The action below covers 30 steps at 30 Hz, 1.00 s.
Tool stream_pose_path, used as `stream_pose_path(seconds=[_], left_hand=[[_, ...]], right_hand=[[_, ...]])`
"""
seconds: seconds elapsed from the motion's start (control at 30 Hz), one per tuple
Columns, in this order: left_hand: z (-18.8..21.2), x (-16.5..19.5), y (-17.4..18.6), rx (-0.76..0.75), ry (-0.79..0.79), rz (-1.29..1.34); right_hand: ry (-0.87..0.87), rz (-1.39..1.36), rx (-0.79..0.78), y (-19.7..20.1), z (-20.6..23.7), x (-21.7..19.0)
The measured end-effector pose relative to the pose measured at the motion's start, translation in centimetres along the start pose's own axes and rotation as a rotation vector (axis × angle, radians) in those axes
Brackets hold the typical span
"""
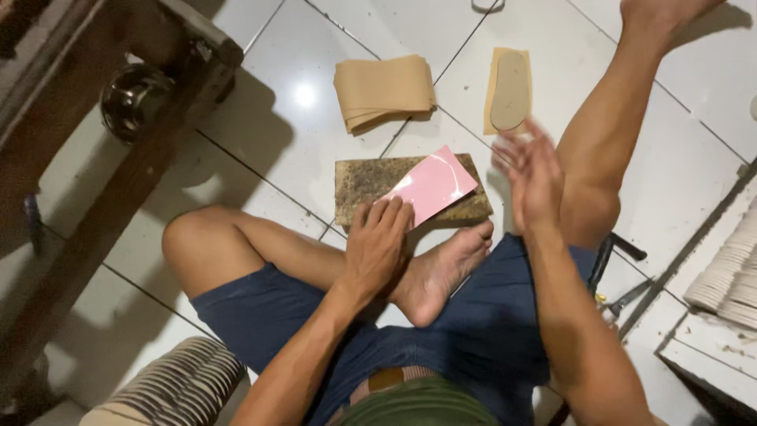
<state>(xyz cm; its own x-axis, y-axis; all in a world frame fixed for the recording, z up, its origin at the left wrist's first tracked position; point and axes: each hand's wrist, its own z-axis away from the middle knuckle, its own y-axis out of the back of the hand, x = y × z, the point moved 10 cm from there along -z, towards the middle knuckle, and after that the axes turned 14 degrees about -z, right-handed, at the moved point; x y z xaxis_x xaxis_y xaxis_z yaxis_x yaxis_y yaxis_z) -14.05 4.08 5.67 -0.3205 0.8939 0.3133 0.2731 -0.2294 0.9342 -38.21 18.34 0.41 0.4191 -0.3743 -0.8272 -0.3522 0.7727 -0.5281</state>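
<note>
Pinning a pink sheet (432, 186) flat on a rough brown block (371, 180): the left hand (377, 244) rests at the block's near edge, fingers spread and pressed down, fingertips on the sheet's near-left corner. Nothing gripped, just weight. The sheet lies skewed across the block's right half, and its far-right corner overhangs the edge.

Right hand (533, 178) is in the air off the block's right edge, open, fingers loosely splayed, empty, motion-blurred. I read this as a positioning step, sheet seated but not yet worked. Next move likely needs that hand to fetch something; the tan insole pattern (510, 91) on its tan sheet (497, 75) sits just beyond it.

Stack of tan sheets (385, 91) lies on the floor tiles (276, 118) past the block's far edge. Dark hand tools (611, 260) by the right knee. No containers in view; white stacked pieces (729, 272) at the right edge sit loose on a ledge.
</note>
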Motion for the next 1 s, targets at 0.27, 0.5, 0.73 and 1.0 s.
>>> stream_pose_path(seconds=[0.27,0.5,0.73,1.0], left_hand=[[5.7,0.7,-4.3,-0.224,0.62,1.537],[4.2,2.1,1.3,-0.174,0.412,1.555],[1.8,2.3,6.3,-0.158,0.443,1.462],[1.9,2.7,7.4,-0.136,0.468,1.43]], right_hand=[[-0.274,-0.158,0.006,-2.6,11.5,5.8],[-0.07,0.075,-0.056,-3.7,15.2,2.6],[-0.009,0.257,-0.137,-6.1,17.6,-0.5],[0.023,0.313,-0.197,-7.9,19.0,-2.5]])
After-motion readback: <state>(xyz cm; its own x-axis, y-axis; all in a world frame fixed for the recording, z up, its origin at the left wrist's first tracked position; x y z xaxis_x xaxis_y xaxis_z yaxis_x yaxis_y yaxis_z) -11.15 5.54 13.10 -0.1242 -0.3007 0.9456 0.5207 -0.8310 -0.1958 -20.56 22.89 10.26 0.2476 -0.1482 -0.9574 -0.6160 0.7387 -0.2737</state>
